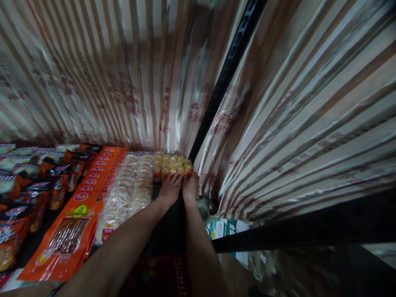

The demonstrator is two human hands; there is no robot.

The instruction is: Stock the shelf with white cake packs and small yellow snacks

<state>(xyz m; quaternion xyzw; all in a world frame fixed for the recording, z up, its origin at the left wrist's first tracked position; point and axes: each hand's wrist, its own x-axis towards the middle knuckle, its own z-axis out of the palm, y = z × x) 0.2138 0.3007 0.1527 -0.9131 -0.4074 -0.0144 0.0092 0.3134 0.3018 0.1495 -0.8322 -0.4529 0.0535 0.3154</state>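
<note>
Two bare forearms reach away from the camera across a dark shelf. The left hand (169,188) and right hand (190,185) lie side by side, fingers flat on a block of small glossy yellow-and-red snack packets (171,164) in the back corner (gripping or only pressing, I cannot tell). Beside it: clear crinkly bags of pale round biscuits (131,187), slick orange pouches (71,231), striped satin curtains (123,74).

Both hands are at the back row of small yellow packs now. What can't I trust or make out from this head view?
- Fingertips of the left hand and right hand: they merge with the small yellow packs; grip cannot be told.
- Print on the yellow packs: too small.
- Green-and-white box: partly covered by the black shelf rail and striped curtain.
- Orange packets: front one's lower edge blurred.
- Dark snack bags: cut off at the left edge.
</note>
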